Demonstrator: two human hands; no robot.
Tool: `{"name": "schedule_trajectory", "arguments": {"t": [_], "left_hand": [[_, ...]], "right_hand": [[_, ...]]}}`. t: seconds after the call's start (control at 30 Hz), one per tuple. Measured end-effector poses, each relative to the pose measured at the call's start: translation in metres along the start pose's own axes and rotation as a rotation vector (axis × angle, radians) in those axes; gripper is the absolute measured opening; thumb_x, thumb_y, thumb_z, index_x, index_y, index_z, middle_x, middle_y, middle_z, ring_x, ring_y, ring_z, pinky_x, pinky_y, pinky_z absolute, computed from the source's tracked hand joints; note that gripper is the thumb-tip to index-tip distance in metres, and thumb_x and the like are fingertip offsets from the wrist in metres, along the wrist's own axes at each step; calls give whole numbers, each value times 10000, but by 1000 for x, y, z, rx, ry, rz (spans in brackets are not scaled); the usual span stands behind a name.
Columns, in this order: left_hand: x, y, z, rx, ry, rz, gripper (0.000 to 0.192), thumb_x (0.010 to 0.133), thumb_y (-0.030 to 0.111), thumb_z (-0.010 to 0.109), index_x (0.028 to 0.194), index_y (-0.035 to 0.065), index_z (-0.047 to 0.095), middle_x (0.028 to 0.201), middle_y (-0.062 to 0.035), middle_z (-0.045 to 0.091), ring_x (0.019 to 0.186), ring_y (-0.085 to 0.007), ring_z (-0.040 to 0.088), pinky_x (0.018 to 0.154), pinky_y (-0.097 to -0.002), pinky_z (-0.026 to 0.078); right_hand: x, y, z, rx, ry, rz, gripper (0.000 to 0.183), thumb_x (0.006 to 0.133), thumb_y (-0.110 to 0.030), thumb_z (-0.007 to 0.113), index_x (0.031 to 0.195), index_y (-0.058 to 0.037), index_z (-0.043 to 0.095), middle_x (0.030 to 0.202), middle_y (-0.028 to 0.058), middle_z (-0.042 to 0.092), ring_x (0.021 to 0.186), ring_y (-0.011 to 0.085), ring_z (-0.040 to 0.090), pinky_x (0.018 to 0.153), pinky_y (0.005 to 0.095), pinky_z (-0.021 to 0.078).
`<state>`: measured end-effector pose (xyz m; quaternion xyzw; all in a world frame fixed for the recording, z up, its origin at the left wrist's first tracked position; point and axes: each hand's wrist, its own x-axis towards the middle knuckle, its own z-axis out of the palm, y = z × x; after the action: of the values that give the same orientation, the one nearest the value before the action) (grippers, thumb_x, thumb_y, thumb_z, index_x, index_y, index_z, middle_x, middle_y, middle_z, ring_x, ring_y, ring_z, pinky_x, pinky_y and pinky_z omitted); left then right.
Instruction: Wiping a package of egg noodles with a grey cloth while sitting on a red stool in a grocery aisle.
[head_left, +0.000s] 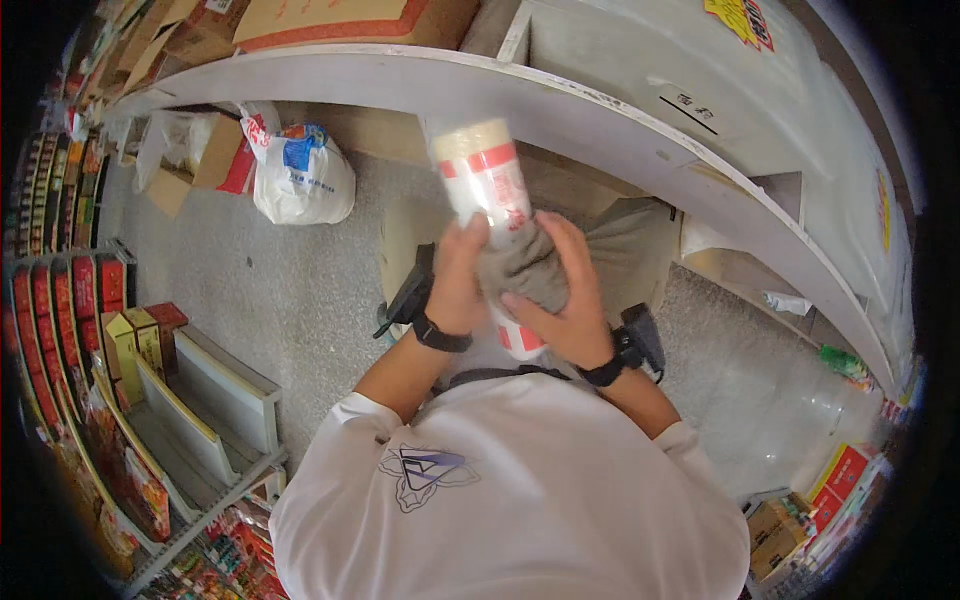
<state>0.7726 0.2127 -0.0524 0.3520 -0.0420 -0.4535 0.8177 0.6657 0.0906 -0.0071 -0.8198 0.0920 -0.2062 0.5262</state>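
Note:
A white cylindrical pack with red bands and a cream-coloured end (486, 176) tilts above my lap, its outline blurred. My left hand (459, 281) is at its lower left edge, with a fingertip over the wrapper; its other fingers are partly hidden. At the pack's lower right edge is the index finger of my right hand (574, 300), whose thumb and fingers are spread. Near that thumb shows a white and red wrapped end (520, 339); whether it belongs to a second pack I cannot tell. Wrinkled grey-olive fabric shows between my hands.
A long white shelf edge (375, 71) curves across in front of me, with cardboard boxes (337, 22) above it. On the floor, a full white plastic bag (304, 180) stands beside an open carton (214, 154). Stocked shelving (71, 300) is at left; a cardboard box (776, 536) is at lower right.

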Motion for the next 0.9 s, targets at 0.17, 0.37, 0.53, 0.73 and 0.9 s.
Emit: {"name": "schedule_trajectory", "arguments": {"t": [0.17,0.37,0.53,0.73,0.9], "left_hand": [[2,14,-4,84,212,170,688,965,570,386,1350,0,408,1202,-213,593,1021,-280,628,859,-415,535],[-11,11,-2,-110,-89,285,672,969,528,395,1357,-20,417,1244,-206,573,1082,-267,605,909,-399,510],[-27,-18,3,16,99,195,497,921,292,540,1307,-10,460,1232,-117,583,1093,-189,588,941,-359,485],[-30,-12,3,75,-88,191,408,890,201,611,1225,-8,511,1122,-109,633,995,-184,630,891,-339,501],[-13,25,17,-35,140,423,760,886,614,436,1318,-11,423,1181,-181,596,932,-292,661,797,-394,550]], "right_hand": [[-32,-1,10,-94,-59,81,804,680,-189,810,1370,-26,431,1357,232,439,1250,401,462,1030,452,393],[-4,-6,18,23,-56,51,812,656,-214,840,1339,-18,447,1307,203,502,1189,351,520,1019,417,406],[66,-10,16,152,214,24,649,733,-193,796,1282,-7,503,1215,136,576,1142,219,537,981,344,416],[91,-48,3,337,101,191,501,787,-176,750,1222,-14,563,1180,123,607,1117,192,546,982,312,406],[8,-9,5,-24,68,-97,617,750,-202,762,1269,6,501,1286,141,517,1211,245,483,1039,386,362]]}}
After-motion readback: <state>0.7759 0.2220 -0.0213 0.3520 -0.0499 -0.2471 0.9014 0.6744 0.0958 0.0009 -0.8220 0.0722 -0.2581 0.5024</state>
